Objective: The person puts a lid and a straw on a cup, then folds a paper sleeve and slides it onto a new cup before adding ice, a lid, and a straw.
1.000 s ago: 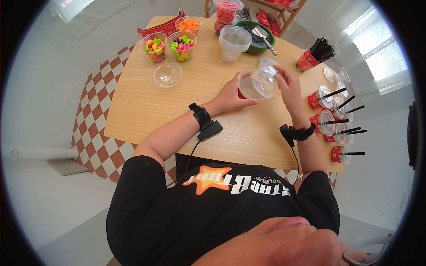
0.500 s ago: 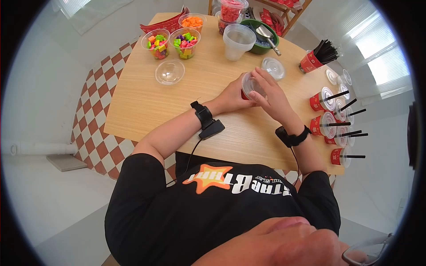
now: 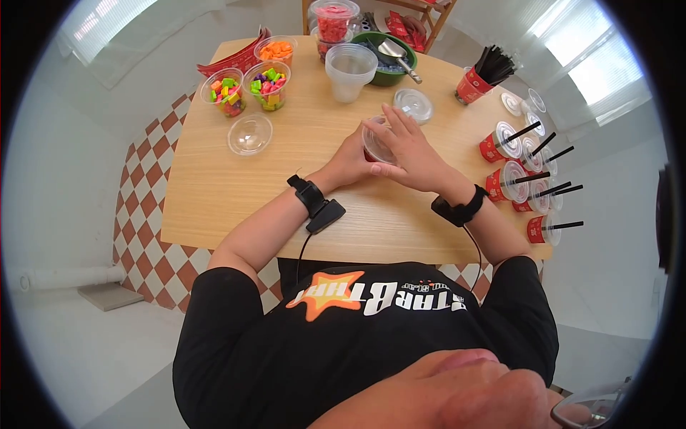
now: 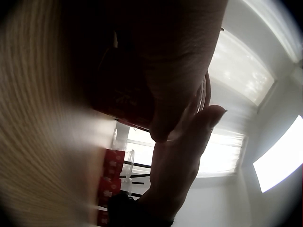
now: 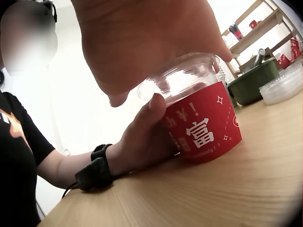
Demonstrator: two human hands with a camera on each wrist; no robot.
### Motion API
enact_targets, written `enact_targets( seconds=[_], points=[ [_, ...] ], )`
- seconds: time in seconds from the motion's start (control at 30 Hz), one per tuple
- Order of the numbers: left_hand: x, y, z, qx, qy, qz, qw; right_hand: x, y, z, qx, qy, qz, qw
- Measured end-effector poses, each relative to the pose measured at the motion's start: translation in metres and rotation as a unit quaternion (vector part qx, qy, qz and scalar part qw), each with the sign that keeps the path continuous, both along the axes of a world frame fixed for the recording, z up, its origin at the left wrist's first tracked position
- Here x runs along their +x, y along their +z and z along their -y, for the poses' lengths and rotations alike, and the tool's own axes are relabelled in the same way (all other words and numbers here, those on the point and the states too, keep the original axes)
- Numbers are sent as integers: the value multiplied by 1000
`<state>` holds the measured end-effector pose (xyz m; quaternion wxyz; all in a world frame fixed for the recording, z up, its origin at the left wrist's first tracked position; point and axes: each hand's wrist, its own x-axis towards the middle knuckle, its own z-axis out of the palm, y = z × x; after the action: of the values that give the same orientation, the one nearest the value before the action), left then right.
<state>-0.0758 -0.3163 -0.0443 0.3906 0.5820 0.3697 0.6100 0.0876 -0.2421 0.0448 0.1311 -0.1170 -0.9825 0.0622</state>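
Observation:
A clear cup in a red printed sleeve (image 5: 208, 125) stands upright on the table, its transparent domed lid (image 5: 184, 71) lying over the rim. My left hand (image 3: 348, 161) grips the cup's side, the thumb near the rim in the right wrist view. Over the lid lies my right hand (image 3: 416, 163), palm down with fingers fairly straight, pressing on it. In the left wrist view the left hand (image 4: 180, 52) is dark against the sleeve, and the right hand (image 4: 175, 165) reaches across to the lid. Whether the lid is seated all round cannot be seen.
Cups of colourful pieces (image 3: 267, 87) and a loose domed lid (image 3: 250, 134) are at the left. Behind the hands are stacked clear cups (image 3: 350, 68), stacked lids (image 3: 414, 106) and a green bowl (image 3: 389, 76). Several red-sleeved cups with straws (image 3: 508, 181) line the right side.
The right hand, which pinched a tilted lid beside the cup, has brought it over the rim and now lies flat across it. The left hand still grips the cup. The head view has shifted slightly.

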Motion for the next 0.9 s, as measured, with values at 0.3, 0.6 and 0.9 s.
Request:
enact_targets(
  seconds=[0.3, 0.6, 0.9],
  points=[
    [1, 7, 5, -45, 57, -86, 994, 48, 57, -156, 26, -248, -192, 949],
    [1, 8, 6, -49, 48, -79, 994, 66, 74, -251, 85, -381, -21, 920],
    [0, 9, 6, -42, 57, -92, 993, 56, 54, -279, 69, -426, -67, 899]
  ],
)
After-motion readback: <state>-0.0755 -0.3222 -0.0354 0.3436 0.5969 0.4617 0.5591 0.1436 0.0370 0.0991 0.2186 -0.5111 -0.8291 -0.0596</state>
